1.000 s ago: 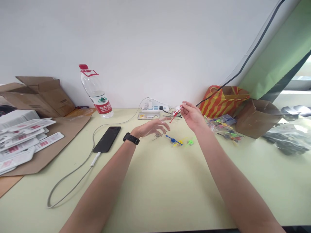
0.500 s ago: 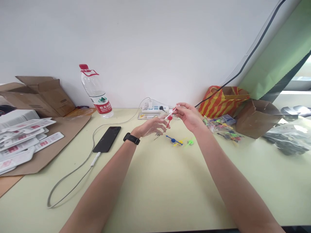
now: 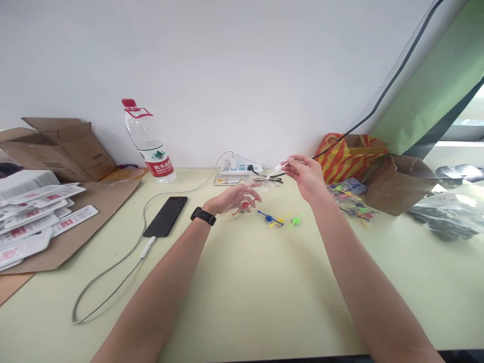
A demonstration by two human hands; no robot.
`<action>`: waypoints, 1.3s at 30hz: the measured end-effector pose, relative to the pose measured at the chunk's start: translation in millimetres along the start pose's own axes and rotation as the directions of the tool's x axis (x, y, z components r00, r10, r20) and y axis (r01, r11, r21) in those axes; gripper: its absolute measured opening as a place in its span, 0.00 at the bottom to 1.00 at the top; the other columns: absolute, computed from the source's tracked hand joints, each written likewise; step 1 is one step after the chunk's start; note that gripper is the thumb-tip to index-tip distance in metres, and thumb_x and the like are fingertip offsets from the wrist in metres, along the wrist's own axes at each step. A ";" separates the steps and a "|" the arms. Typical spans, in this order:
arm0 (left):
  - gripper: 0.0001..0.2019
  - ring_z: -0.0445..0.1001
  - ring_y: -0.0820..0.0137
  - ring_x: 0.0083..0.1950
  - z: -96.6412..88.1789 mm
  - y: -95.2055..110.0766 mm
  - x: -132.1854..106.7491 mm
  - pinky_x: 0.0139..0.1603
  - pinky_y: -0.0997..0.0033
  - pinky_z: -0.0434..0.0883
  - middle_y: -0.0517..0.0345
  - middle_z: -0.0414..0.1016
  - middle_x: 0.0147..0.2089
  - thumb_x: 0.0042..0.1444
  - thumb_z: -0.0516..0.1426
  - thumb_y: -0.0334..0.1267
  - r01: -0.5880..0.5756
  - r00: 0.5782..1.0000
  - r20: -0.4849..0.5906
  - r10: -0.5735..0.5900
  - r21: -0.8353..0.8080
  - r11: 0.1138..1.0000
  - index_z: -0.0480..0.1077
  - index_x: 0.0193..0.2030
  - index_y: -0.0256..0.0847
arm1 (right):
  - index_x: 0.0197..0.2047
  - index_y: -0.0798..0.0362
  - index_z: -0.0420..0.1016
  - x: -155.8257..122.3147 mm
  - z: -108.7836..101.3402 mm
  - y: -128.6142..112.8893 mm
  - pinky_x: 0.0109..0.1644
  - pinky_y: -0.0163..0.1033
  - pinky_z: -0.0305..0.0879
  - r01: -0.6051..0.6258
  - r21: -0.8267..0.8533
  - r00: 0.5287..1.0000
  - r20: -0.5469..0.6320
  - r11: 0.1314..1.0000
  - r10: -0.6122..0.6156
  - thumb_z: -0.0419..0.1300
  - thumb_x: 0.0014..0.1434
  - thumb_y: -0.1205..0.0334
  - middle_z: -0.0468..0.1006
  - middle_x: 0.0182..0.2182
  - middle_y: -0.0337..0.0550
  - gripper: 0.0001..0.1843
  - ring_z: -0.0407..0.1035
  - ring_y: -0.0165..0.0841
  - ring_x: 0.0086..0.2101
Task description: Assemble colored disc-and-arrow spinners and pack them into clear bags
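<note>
My left hand (image 3: 235,197), with a black watch on the wrist, hovers low over the pale green table (image 3: 242,292), fingers stretched out and apart. A small red plastic piece (image 3: 245,205) lies at its fingers; whether it rests in the hand or on the table I cannot tell. My right hand (image 3: 304,174) is raised a little to the right, pinching a small clear wrapper (image 3: 279,168) between thumb and fingers. Between the hands, on the table, lie a blue spinner-like piece (image 3: 269,218) and a yellow-green one (image 3: 295,221).
A water bottle (image 3: 149,143) stands at the back left, with a phone (image 3: 166,216) on a grey cable (image 3: 113,272). A power strip (image 3: 242,168) sits by the wall. Cardboard boxes (image 3: 64,146) and white packs (image 3: 34,217) fill the left. A striped bag (image 3: 348,156), a bag of coloured parts (image 3: 351,201) and a brown box (image 3: 401,184) stand right.
The red piece has left my right hand's wrapper and dropped down to my left hand. My right hand has drawn up and to the right with the wrapper.
</note>
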State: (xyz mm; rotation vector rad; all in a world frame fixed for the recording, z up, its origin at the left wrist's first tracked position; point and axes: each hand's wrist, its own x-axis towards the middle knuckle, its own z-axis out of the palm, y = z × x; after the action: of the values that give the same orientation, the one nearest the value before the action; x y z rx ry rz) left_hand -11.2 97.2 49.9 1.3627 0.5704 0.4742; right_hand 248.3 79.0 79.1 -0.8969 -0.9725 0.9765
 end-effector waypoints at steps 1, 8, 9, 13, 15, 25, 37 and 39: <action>0.31 0.76 0.61 0.44 0.4 0.1 -0.1 0.43 0.63 0.73 0.44 0.78 0.52 0.63 0.56 0.47 -0.003 1.000 0.004 0.003 -0.004 1.000 0.62 0.71 0.41 | 0.37 0.50 0.77 -0.6 0.5 -0.2 0.44 0.33 0.75 0.001 0.001 1.000 -0.010 1.000 -0.001 0.73 0.53 0.57 0.86 0.36 0.42 0.12 0.79 0.29 0.35; 0.29 0.76 0.63 0.43 3.7 2.6 0.9 0.43 0.64 0.72 0.44 0.77 0.54 0.62 0.56 0.46 -0.016 1.000 0.010 0.016 -0.013 1.000 0.65 0.69 0.42 | 0.37 0.51 0.80 -13.8 19.4 2.5 0.51 0.41 0.74 -0.019 -0.203 0.967 0.247 0.979 0.071 0.73 0.53 0.48 0.86 0.41 0.47 0.16 0.80 0.36 0.42; 0.29 0.76 0.63 0.43 3.7 3.1 1.0 0.43 0.64 0.72 0.44 0.77 0.54 0.62 0.56 0.46 -0.019 1.000 0.004 0.019 -0.017 1.000 0.65 0.69 0.42 | 0.38 0.51 0.81 -15.2 21.2 2.7 0.52 0.41 0.73 -0.002 -0.252 0.958 0.276 0.968 0.074 0.73 0.53 0.47 0.86 0.42 0.47 0.17 0.79 0.37 0.44; 0.30 0.75 0.62 0.44 3.9 5.1 0.4 0.43 0.65 0.72 0.44 0.76 0.53 0.62 0.55 0.45 -0.033 0.999 0.007 0.033 -0.029 0.999 0.63 0.71 0.42 | 0.41 0.50 0.85 -18.4 21.9 -2.3 0.53 0.42 0.67 0.074 -0.469 0.945 0.314 0.880 0.088 0.66 0.60 0.42 0.85 0.46 0.46 0.20 0.74 0.40 0.49; 0.30 0.75 0.63 0.45 5.0 6.2 -0.3 0.43 0.65 0.71 0.45 0.76 0.53 0.62 0.55 0.45 -0.044 0.999 0.013 0.045 -0.023 0.999 0.63 0.71 0.42 | 0.43 0.49 0.85 -20.3 19.6 -9.2 0.48 0.41 0.67 0.112 -0.541 0.957 0.284 0.833 0.055 0.61 0.63 0.39 0.84 0.46 0.45 0.23 0.74 0.39 0.46; 0.27 0.74 0.67 0.41 14.4 15.3 0.4 0.37 0.70 0.67 0.47 0.76 0.54 0.65 0.58 0.53 -0.121 0.993 0.023 0.119 0.098 0.988 0.68 0.68 0.46 | 0.37 0.51 0.81 -34.2 17.3 -42.8 0.32 0.38 0.59 0.367 -0.550 0.815 0.578 0.751 0.025 0.65 0.59 0.52 0.79 0.32 0.40 0.11 0.65 0.30 0.29; 0.26 0.72 0.66 0.34 -0.4 -21.4 0.7 0.38 0.66 0.69 0.49 0.78 0.37 0.47 0.71 0.59 -0.085 0.984 0.158 0.078 0.037 0.996 0.79 0.41 0.37 | 0.39 0.50 0.75 -25.4 16.5 -34.1 0.44 0.40 0.67 0.498 -0.557 0.830 0.528 0.664 -0.180 0.61 0.59 0.61 0.80 0.41 0.43 0.05 0.72 0.35 0.40; 0.21 0.72 0.69 0.33 0.4 -17.8 0.6 0.37 0.67 0.69 0.51 0.77 0.36 0.53 0.69 0.56 -0.068 0.994 0.093 0.060 0.086 0.994 0.78 0.37 0.37 | 0.41 0.50 0.74 -17.5 6.8 -22.6 0.42 0.39 0.67 0.445 -0.664 0.875 0.464 0.601 -0.135 0.61 0.59 0.60 0.81 0.42 0.44 0.07 0.72 0.34 0.38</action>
State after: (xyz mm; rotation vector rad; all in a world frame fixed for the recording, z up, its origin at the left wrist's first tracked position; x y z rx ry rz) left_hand -10.7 94.7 32.3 1.4838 0.4791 0.4405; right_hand 243.3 56.9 97.7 -1.1998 -1.8863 0.4084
